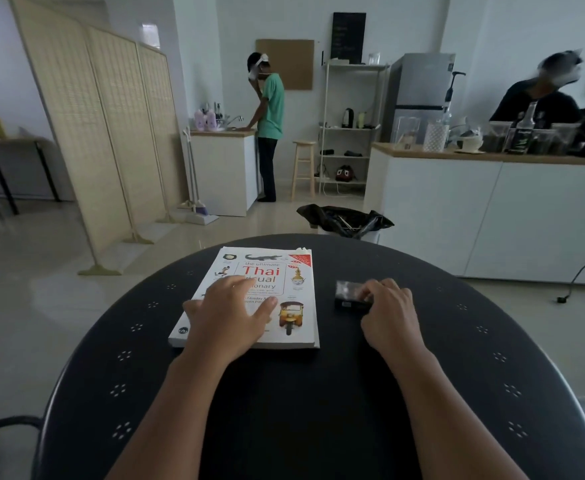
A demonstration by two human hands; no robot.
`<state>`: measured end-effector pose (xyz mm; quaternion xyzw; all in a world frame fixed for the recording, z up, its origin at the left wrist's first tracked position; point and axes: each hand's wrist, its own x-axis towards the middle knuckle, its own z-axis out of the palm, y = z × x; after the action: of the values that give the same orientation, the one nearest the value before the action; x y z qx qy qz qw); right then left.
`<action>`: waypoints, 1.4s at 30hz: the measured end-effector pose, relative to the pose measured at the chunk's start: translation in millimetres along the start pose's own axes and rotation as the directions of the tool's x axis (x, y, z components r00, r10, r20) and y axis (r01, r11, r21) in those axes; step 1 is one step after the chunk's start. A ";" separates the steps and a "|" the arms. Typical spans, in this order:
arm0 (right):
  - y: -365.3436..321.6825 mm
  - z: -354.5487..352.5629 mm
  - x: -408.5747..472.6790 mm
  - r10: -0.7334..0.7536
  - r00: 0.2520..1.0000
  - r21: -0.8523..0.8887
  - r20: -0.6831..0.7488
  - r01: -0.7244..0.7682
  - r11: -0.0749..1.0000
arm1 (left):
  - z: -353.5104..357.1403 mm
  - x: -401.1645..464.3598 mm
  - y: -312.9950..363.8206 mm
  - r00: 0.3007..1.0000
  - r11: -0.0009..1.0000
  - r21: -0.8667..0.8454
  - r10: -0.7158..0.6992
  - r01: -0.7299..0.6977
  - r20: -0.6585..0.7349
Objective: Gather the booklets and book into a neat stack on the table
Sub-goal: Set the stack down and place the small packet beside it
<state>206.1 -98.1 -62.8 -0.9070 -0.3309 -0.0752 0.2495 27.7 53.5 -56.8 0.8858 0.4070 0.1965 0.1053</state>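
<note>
The left hand (230, 313) lies flat and open on the Thai dictionary (270, 271); right of it, the right hand (389, 310) curls over a small dark box (348, 294). A push could skew the pages beneath.

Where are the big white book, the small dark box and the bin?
book (298, 271), head view, bare cover near the top right
small dark box (348, 291), head view, its top face
bin (344, 220), head view, black liner at the rim
</note>
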 end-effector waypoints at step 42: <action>-7.4 -5.1 3.6 0.069 0.987 0.372 0.146 -0.120 0.920 | -2.8 -4.6 -5.1 0.959 0.990 0.111 0.052 -0.086 0.280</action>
<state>204.3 -93.8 -54.3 -0.8594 -0.3105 0.0616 0.4016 20.3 53.3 -57.3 0.9230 0.3682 0.0492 0.1000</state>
